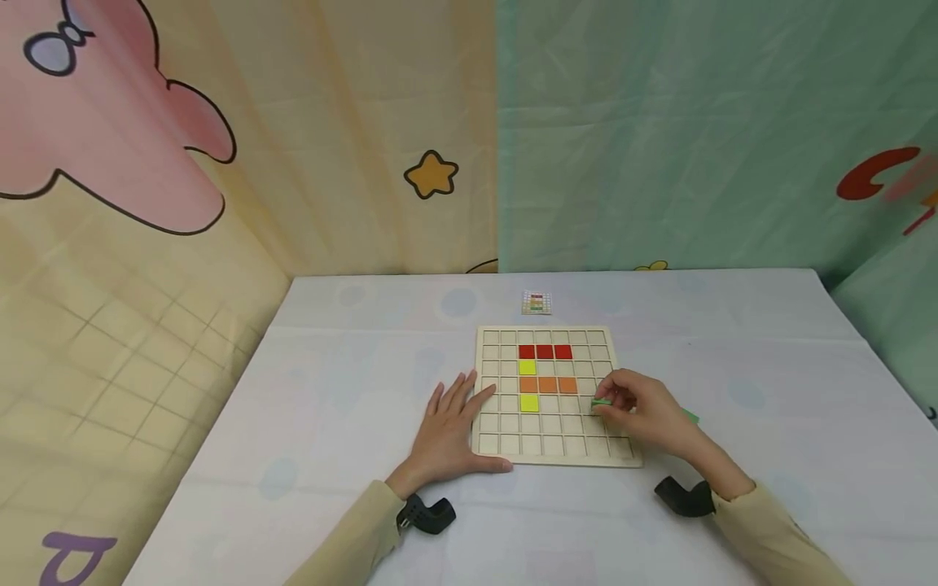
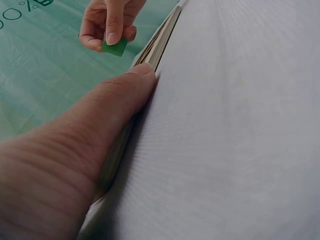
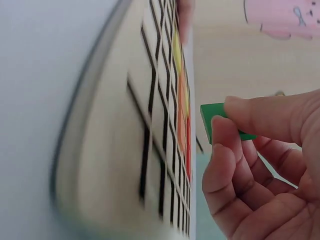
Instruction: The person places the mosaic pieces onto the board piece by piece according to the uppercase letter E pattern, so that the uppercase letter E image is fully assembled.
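Note:
A pale wooden grid board (image 1: 572,460) lies on the table, with several coloured squares set in its cells. Three red tiles (image 1: 545,352) form a row near the top, and three orange tiles (image 1: 547,385) form another lower down. One yellow tile (image 1: 527,367) sits between these rows; a second yellow tile (image 1: 529,403) is below the orange. My left hand (image 1: 449,439) rests spread along the board's left side, thumb against its front edge. Over the board's right part, my right hand (image 1: 645,411) pinches a green square tile (image 3: 212,114) between thumb and fingertips.
Another green piece (image 1: 691,416) lies on the table right of the board, partly hidden by the right wrist. Behind the board is a small card (image 1: 536,303) printed with a coloured grid. Patterned curtains (image 1: 659,163) hang around the pale tablecloth (image 1: 352,382).

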Demonstrator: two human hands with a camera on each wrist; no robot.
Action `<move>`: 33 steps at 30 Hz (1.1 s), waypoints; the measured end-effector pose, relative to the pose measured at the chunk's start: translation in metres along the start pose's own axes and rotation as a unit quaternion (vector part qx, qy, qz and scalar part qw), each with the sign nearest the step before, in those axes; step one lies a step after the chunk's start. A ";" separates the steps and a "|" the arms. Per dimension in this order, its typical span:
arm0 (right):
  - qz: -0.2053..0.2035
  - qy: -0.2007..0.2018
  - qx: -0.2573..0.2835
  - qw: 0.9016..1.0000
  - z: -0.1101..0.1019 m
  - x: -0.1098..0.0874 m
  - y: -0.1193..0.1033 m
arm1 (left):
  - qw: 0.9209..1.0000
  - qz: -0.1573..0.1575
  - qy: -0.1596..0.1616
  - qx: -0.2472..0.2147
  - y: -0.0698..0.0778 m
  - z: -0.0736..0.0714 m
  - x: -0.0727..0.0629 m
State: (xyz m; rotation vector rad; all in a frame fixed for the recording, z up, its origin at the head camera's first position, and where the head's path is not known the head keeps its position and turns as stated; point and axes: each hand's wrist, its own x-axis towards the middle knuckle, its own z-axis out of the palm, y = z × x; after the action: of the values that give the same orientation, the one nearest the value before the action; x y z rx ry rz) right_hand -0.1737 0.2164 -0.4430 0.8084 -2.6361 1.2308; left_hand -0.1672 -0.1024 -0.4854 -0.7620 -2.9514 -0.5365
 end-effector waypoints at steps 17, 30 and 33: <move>0.045 -0.093 0.042 0.994 0.060 0.030 -0.033 | 1.000 0.005 -0.003 0.007 0.001 0.000 0.002; 0.037 -0.084 -0.029 0.995 0.062 0.032 -0.035 | 1.000 -0.003 -0.010 0.012 -0.001 0.001 0.001; 0.041 -0.091 -0.024 0.995 0.062 0.032 -0.036 | 1.000 -0.002 -0.008 0.009 -0.001 0.000 0.001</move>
State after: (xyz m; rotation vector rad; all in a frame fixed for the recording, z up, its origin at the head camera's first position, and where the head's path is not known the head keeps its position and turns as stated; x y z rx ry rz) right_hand -0.1756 0.1384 -0.4495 0.8492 -2.8582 1.1595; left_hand -0.1687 -0.1024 -0.4852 -0.7625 -2.9687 -0.5066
